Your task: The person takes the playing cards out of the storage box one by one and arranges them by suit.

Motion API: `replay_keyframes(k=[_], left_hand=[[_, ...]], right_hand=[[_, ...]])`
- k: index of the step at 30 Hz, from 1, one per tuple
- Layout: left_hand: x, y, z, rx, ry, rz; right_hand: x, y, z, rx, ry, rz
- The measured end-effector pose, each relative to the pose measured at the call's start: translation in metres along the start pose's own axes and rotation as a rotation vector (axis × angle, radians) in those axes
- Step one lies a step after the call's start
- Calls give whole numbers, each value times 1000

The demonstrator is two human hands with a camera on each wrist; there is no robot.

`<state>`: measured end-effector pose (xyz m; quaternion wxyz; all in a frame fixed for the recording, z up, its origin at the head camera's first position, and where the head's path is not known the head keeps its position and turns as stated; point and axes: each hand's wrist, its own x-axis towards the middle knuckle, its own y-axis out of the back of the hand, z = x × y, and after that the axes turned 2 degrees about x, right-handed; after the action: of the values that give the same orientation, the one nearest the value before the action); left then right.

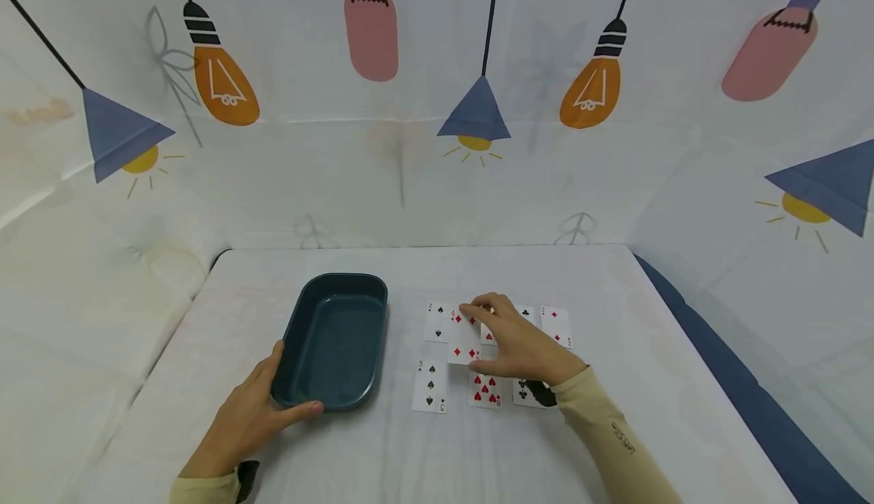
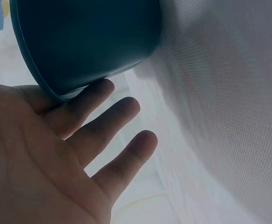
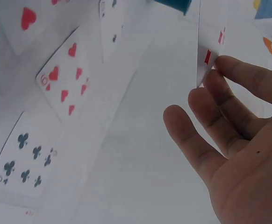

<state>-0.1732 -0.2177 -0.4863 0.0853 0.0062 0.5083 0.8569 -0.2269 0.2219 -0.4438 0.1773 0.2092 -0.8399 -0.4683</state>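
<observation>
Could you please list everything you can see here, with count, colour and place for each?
tray: one, dark teal, empty, left of the cards on the table.
lifted card: one, white with red diamonds, raised off the table among the spread.
flat cards: at least seven, white with red or black pips, face up in rough rows right of the tray; some partly hidden by the hand.
table: one, covered in white cloth.
backdrop: one, white with printed lamps and bulbs, behind and beside the table.
left hand: one, resting against the tray's near left corner, fingers straight.
right hand: one, beige sleeve, fingers pinching the lifted card.
</observation>
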Motion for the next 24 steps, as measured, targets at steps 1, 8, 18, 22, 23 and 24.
replay_keyframes(k=[1, 8, 18, 22, 23, 24], left_hand=[[0, 0, 0, -2, 1, -3], [-2, 0, 3, -10, 12, -20], [2, -1, 1, 1, 18, -15], [1, 1, 2, 3, 25, -21], [1, 1, 2, 3, 25, -20], [1, 1, 2, 3, 23, -18]], right_hand=[[-4, 2, 4, -2, -18, -1], [-36, 9, 37, -40, -82, 16], [-91, 20, 74, -36, -272, -28], [-107, 27, 85, -41, -283, -30], [-109, 28, 87, -42, -281, -35], [-112, 29, 90, -41, -282, -41]])
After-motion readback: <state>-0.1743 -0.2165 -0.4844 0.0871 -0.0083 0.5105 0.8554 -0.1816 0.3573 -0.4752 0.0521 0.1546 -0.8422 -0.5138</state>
